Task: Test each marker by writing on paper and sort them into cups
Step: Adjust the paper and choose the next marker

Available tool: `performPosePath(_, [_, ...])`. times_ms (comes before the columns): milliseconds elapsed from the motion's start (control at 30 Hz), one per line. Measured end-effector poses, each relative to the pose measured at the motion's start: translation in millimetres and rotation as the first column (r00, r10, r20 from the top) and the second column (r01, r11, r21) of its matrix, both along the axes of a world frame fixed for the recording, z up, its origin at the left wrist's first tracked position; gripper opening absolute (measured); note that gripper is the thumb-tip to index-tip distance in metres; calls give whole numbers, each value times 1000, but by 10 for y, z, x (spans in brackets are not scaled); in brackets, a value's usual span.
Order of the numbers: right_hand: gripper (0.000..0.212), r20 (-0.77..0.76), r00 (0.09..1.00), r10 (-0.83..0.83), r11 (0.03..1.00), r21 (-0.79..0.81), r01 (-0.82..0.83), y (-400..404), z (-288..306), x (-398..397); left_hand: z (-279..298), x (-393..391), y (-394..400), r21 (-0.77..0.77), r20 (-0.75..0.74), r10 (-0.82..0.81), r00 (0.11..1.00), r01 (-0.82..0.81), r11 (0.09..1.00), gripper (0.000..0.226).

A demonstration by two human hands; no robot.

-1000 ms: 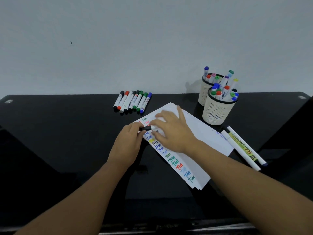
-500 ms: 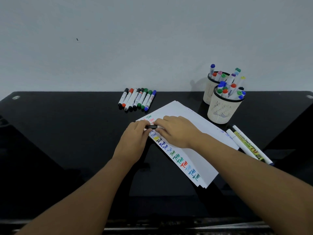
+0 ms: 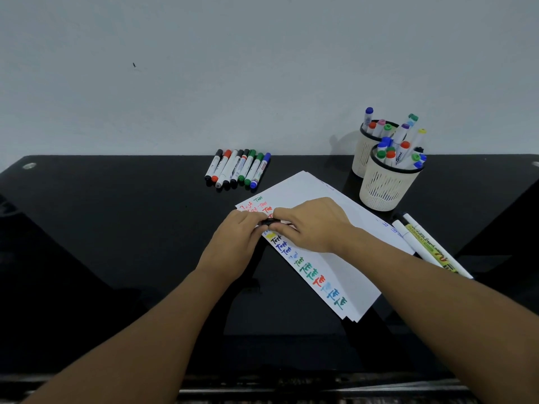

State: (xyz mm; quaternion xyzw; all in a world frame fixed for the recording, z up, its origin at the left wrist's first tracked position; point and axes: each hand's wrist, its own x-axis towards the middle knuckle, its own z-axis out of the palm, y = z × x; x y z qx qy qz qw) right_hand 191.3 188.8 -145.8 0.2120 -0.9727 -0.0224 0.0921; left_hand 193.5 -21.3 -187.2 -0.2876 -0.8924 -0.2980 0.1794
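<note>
Both hands meet over the upper left corner of the paper (image 3: 315, 199), which lies slantwise on the black worktop (image 3: 116, 228). The left hand (image 3: 236, 243) and the right hand (image 3: 312, 225) each curl their fingers round a black marker (image 3: 269, 222), of which only a short dark piece shows between them. Beyond the paper lies a row of markers (image 3: 237, 169). To the paper's right stand two cups (image 3: 385, 188) full of markers, and nearer, beside its right edge, lie more loose markers (image 3: 423, 243).
</note>
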Motion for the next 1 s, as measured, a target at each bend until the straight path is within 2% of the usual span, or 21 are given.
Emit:
performPosePath(167, [36, 39, 998, 59, 998, -13, -58, 15, 6, -40, -13, 5, -11, 29, -6, 18, 1000, -18, 999, 21])
performPosePath(333, [24, 86, 993, 81, 995, -65, -75, -3, 90, -43, -20, -20, -4, 32, -37, 44, 998, -43, 999, 38])
performPosePath(467, [36, 26, 998, 57, 998, -15, -56, -16, 132, -28, -39, -30, -17, 19, -98, 24, 995, -22, 1000, 30])
performPosePath(700, [45, -20, 1000, 6, 1000, 18, -6, -39, 92, -8, -64, -58, -40, -18, -63, 4, 998, -6, 1000, 25])
performPosePath(1000, [29, 183, 979, 84, 996, -17, -82, -54, 182, -30, -35, -30, -19, 18, -88, 58, 994, -56, 998, 22])
